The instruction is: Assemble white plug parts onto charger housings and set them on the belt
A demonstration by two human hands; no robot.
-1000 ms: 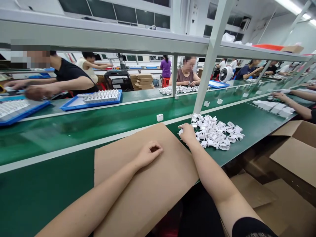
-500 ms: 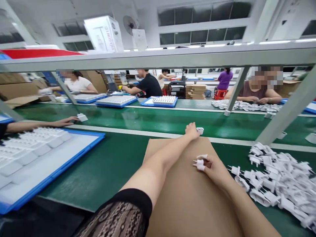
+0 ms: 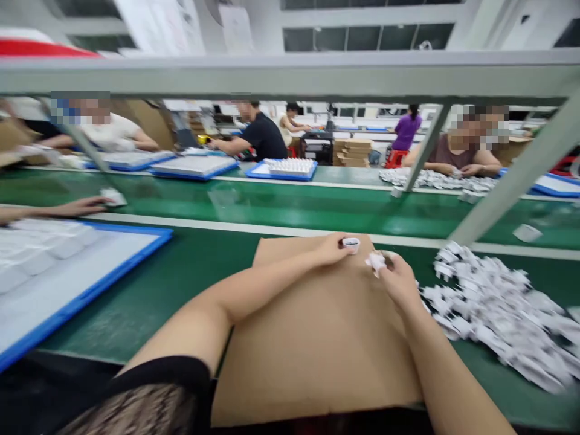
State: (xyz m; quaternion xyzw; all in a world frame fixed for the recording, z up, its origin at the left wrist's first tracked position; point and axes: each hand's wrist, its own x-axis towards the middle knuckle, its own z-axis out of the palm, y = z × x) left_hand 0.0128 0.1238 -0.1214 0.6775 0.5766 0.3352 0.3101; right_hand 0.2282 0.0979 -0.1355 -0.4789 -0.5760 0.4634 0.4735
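Observation:
Over the far end of a brown cardboard sheet [image 3: 312, 338], my left hand [image 3: 334, 249] is closed around a small white plastic housing [image 3: 351, 244], whose hollow end faces up toward me. Just to its right, my right hand [image 3: 399, 275] pinches a white plug piece [image 3: 376, 262], blurred by motion; its pins are hard to make out now. A small gap separates the two parts. To the right of my right forearm lies a heap of white plug pieces [image 3: 493, 302] on the green work surface.
A blue-rimmed tray [image 3: 131, 257] with rows of white housings lies at left. A co-worker's hand [image 3: 88, 205] touches a white piece [image 3: 113, 197] on the green belt [image 3: 290, 208]. Slanted metal posts [image 3: 512, 175] carry a shelf overhead. Several people sit across the belt.
My left hand has taken the white housing off the belt and drawn it back over the cardboard. My right hand has moved up toward it with the plug piece. The view has tilted downward.

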